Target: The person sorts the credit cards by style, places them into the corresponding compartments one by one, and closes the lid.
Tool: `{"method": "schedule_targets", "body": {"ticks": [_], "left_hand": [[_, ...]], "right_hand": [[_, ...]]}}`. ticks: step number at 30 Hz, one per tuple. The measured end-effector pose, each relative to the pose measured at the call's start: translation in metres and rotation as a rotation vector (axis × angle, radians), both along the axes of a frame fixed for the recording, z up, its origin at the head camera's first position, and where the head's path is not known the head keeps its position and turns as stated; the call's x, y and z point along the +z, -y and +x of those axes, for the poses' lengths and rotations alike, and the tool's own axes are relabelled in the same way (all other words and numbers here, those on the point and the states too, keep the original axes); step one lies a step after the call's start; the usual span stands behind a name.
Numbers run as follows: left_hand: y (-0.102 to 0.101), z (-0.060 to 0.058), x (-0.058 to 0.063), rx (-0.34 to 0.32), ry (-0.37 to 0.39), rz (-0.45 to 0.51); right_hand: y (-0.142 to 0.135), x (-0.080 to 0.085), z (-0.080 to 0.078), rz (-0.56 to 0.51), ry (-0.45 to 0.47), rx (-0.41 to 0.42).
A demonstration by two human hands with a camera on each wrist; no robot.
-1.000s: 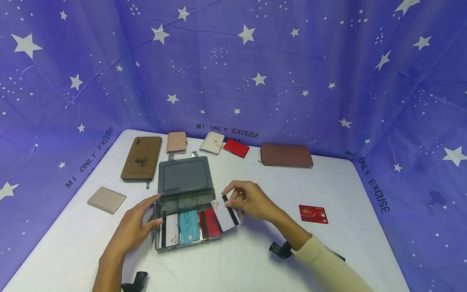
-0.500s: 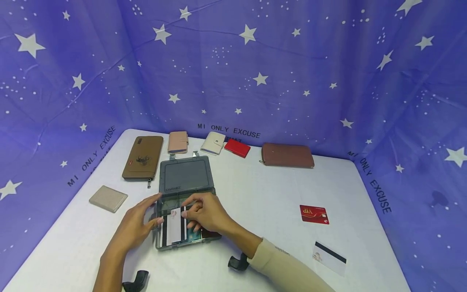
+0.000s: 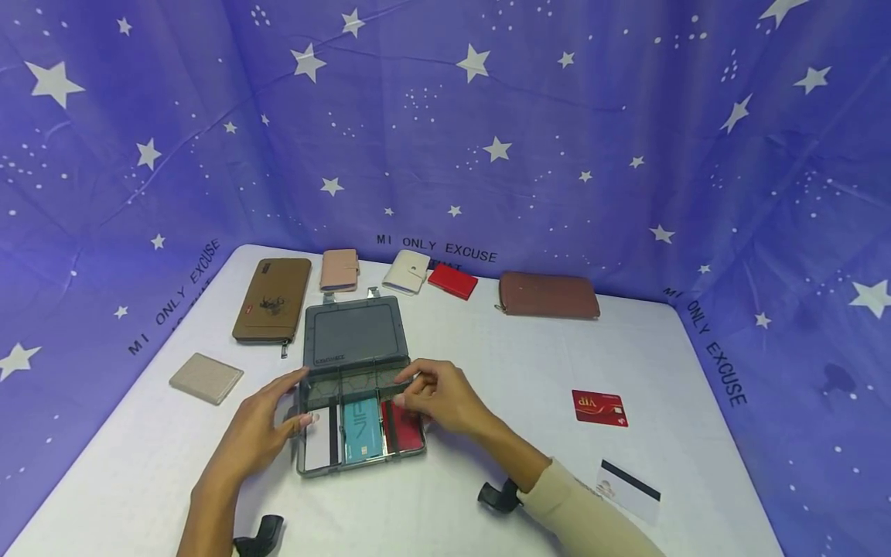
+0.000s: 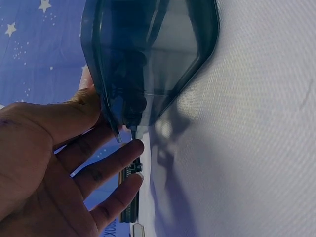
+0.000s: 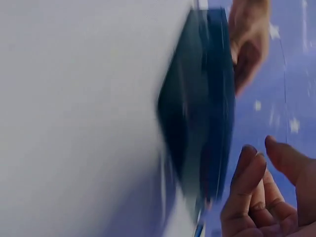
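Observation:
A translucent grey plastic box [image 3: 355, 333] lies open on the white table, its lid folded back. In its front compartments sit a white card [image 3: 318, 437] with a black stripe at left, a teal VIP card [image 3: 360, 437] in the middle and a red card [image 3: 411, 429] at right. My left hand [image 3: 254, 433] holds the box's left side, thumb over the rim; the left wrist view shows the other fingers [image 4: 106, 168] along the outside. Over the box's right end hovers my right hand [image 3: 448, 398], fingers loosely bent, nothing between thumb and fingertips.
Right of the box lie a red VIP card [image 3: 600, 408] and a white striped card [image 3: 629, 489]. Along the back are a brown wallet [image 3: 273, 302], pink [image 3: 339, 271] and white [image 3: 406, 272] card holders, a red case [image 3: 452, 281] and a reddish-brown wallet [image 3: 548, 295]. A beige holder [image 3: 206, 378] lies left.
My right hand carried a white striped card leftward into the left compartment, let it go, and moved back right. My left hand stayed on the box.

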State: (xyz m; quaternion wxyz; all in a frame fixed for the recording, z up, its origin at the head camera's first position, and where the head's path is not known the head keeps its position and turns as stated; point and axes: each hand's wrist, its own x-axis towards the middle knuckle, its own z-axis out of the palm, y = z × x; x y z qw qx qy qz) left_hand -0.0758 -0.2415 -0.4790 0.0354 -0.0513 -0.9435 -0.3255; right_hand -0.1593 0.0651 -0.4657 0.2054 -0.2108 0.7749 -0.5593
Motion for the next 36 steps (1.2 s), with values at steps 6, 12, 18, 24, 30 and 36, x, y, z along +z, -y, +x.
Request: {"method": "schedule_targets", "body": {"ticks": [6,12,18,24,30,36], "left_hand": [[0.001,-0.001,0.002,-0.007,0.004,0.007],[0.002,-0.003,0.003,0.000,0.016,0.015],[0.001,-0.001,0.001,-0.002,0.014,0.022],[0.001,-0.002,-0.002,-0.008,-0.013,0.031],[0.001,-0.002,-0.002,-0.007,-0.006,0.034],[0.001,-0.001,-0.001,-0.008,0.005,0.029]], "right_hand": [[-0.073,0.002,-0.007,0.086,-0.027,-0.082],[-0.144,0.000,-0.005,0.191,-0.064,-0.147],[-0.209,-0.003,-0.001,0.375,-0.212,-0.239],[-0.260,0.000,-0.002,0.613,-0.305,-0.314],[-0.276,-0.004,-0.004,0.701,-0.331,-0.309],[-0.263,-0.005,-0.007,0.711,-0.285,-0.310]]}}
